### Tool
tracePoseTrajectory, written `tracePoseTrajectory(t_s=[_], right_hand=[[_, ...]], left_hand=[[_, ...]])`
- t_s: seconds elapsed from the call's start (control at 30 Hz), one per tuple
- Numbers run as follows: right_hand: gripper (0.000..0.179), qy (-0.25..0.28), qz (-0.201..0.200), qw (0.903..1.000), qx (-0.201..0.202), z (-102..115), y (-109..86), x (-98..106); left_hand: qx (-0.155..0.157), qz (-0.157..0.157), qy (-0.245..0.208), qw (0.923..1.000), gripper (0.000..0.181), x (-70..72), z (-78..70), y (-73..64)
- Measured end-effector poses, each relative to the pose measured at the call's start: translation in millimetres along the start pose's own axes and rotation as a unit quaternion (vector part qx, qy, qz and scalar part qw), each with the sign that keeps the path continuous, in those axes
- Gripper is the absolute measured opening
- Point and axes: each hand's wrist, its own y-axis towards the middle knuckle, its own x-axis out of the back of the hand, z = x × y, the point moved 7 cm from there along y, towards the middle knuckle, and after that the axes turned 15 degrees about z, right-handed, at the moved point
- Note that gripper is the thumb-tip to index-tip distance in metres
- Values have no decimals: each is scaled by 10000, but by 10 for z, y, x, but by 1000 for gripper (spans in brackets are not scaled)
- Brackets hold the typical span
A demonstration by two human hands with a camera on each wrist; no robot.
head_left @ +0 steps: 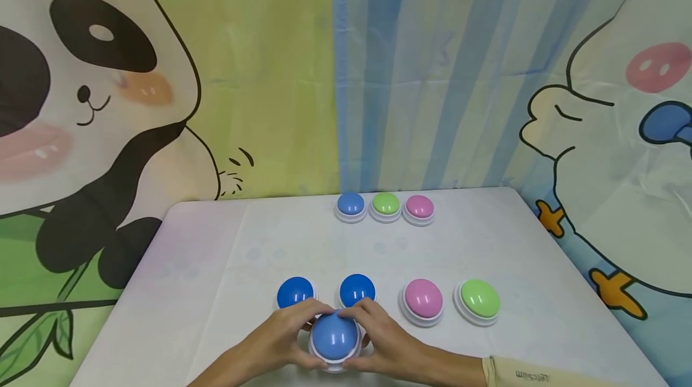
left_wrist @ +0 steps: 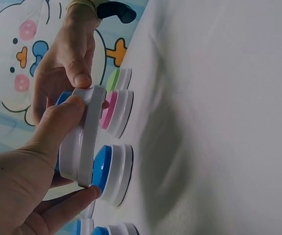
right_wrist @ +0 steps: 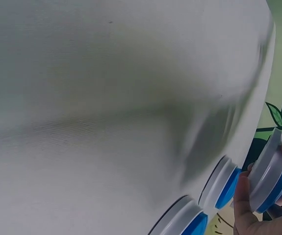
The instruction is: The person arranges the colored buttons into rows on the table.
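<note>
Both hands hold one blue push button (head_left: pixel 335 337) with a white base, raised above the near part of the table. My left hand (head_left: pixel 281 333) grips its left side, thumb low and fingers at the top edge. From the other side my right hand (head_left: pixel 386 339) grips it the same way. In the left wrist view the held button (left_wrist: pixel 79 142) is tipped on edge, its flat underside facing the table. Just behind it stand two darker blue buttons, a left one (head_left: pixel 295 292) and a right one (head_left: pixel 357 289), partly covered by the fingers.
A pink button (head_left: pixel 424 298) and a green button (head_left: pixel 480 298) continue the near row to the right. Along the back edge stand a small blue button (head_left: pixel 351 204), a green one (head_left: pixel 386 204) and a pink one (head_left: pixel 420 207). Printed curtains hang behind the white table (head_left: pixel 259 243).
</note>
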Motion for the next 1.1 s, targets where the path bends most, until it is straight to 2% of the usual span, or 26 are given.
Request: tracePoseTrajectory(t_s=[0.17,0.33,0.47,0.67,0.87,1.1], right_hand=[[62,81,72,9999,-74,16,46,-28],[62,140,73,9998,-81,38,89,-51],[61,147,97,9998,-81,62,160,-100],[61,-39,182,9998,8,97,268,-208],[61,-284,150,9994,98,158,387,-248],[63,-441,217,9986,197,209,518,-301]], left_hand=[[180,62,-131,9997,64,-3,43,-60],[141,64,9,9999,65,5,55,-107],[251,72,49,9996,66,21,93,-174],[335,131,11,9994,66,-3,156,-308],[241,-78,79,9996,66,46,191,-435],[448,88,-66,9989,72,58,264,-539]])
